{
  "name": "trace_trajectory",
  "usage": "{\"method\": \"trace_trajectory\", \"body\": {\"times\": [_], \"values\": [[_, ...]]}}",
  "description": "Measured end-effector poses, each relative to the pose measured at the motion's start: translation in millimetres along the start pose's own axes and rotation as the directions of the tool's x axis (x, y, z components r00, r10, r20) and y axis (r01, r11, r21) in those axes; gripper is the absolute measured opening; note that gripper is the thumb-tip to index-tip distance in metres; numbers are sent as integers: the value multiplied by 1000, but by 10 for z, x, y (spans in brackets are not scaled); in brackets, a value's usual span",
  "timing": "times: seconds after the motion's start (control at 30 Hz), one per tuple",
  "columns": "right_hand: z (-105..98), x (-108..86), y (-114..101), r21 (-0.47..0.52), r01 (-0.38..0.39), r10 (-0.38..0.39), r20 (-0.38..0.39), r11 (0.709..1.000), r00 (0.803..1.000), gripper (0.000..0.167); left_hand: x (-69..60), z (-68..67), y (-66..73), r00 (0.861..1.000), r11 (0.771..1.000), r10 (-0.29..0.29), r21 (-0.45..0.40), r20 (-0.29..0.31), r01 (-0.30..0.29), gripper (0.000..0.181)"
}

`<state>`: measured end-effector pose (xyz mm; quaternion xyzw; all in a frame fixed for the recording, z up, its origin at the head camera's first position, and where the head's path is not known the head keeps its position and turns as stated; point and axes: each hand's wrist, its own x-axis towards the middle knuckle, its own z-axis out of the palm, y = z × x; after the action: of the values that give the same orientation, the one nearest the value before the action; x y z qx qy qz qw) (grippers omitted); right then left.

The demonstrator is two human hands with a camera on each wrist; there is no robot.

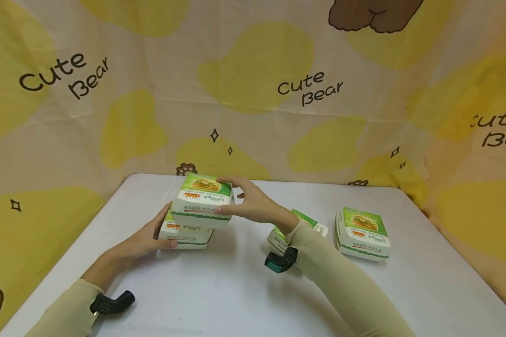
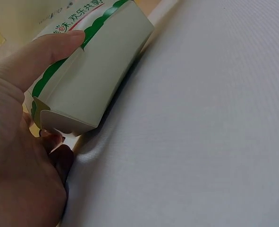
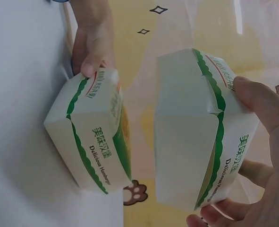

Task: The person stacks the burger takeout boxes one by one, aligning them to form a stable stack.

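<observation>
My right hand (image 1: 257, 202) grips a green-and-white hamburger box (image 1: 202, 200) by its right side, thumb in front and fingers behind. In the right wrist view this held box (image 3: 186, 127) hangs in the air, apart from a second hamburger box (image 3: 89, 132) on the table. My left hand (image 1: 141, 241) holds that second box (image 1: 187, 238) at its left side. From the left wrist view, the left thumb (image 2: 59, 49) lies on the front of the lower box (image 2: 101, 71), whose base is at the white cloth. The lower box's top is mostly hidden in the head view.
Another hamburger box (image 1: 362, 233) lies at the right of the white table (image 1: 236, 290). A further box (image 1: 278, 238) stands partly behind my right forearm. A yellow patterned cloth (image 1: 253, 117) hangs along the table's back edge.
</observation>
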<state>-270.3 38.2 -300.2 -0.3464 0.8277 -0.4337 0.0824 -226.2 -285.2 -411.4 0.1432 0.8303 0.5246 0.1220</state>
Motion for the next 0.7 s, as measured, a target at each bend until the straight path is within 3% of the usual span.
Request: {"method": "trace_trajectory", "body": {"times": [0.17,0.43,0.7], "values": [[84,87,3,11,0,0,-14,1000,1000,72,4,7,-4,1000,1000,-4,-11,1,4,111],[223,228,-2,11,2,-2,-17,1000,1000,74,2,-2,-15,999,998,49,30,-12,-49,95],[363,295,21,-64,-28,29,20,998,999,81,-26,7,0,1000,1000,7,30,-12,-6,90]]}}
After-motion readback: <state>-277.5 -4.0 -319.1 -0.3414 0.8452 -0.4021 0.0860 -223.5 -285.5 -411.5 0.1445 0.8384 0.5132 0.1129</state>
